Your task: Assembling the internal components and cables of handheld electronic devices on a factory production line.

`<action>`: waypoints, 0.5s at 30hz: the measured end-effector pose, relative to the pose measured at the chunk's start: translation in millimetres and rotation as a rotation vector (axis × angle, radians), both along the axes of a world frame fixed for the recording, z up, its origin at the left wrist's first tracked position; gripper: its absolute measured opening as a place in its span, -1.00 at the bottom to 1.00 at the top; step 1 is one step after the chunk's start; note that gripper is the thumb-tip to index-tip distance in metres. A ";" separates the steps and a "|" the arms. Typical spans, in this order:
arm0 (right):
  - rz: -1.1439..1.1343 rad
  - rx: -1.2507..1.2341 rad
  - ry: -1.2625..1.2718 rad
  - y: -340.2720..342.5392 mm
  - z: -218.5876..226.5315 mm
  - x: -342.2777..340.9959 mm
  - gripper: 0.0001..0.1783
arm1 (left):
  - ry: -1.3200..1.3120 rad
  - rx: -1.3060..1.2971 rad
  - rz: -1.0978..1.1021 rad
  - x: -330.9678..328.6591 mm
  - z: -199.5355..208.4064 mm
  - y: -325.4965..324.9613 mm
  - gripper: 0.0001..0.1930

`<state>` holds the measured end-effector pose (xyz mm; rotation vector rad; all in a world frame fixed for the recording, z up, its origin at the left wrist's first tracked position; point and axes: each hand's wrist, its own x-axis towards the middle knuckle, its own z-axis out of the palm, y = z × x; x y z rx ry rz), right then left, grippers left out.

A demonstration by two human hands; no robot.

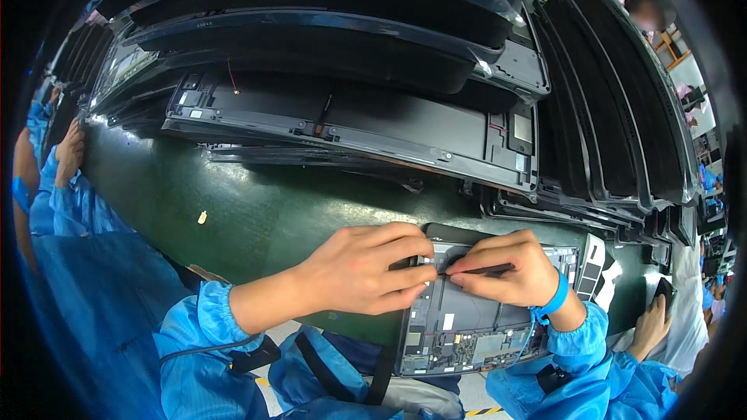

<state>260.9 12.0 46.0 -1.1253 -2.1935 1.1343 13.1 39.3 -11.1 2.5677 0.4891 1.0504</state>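
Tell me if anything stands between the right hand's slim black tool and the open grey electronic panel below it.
Nothing visible does: the left hand is beside the tip of the tool. Whether it touches the panel is unclear.

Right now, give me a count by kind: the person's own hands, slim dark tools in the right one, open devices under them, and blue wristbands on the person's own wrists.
Own hands, left hand and right hand: 2
Slim dark tool: 1
Open device: 1
Blue wristband: 1
Total: 5
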 end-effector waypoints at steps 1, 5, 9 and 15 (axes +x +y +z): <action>-0.004 0.004 0.008 -0.4 -0.6 -0.2 -0.85 | -0.002 -0.004 -0.002 0.3 -0.1 -0.3 -0.81; 0.013 0.027 -0.010 1.9 3.1 -3.1 -0.86 | 0.012 0.003 -0.001 0.4 0.1 -0.2 -0.82; 0.028 0.037 -0.001 5.0 0.0 -2.1 -0.89 | 0.010 0.019 0.004 -0.7 -1.4 -0.1 -0.82; 0.005 0.020 0.034 5.7 -4.4 4.2 -0.90 | 0.039 0.036 0.011 1.9 1.2 -1.0 -0.81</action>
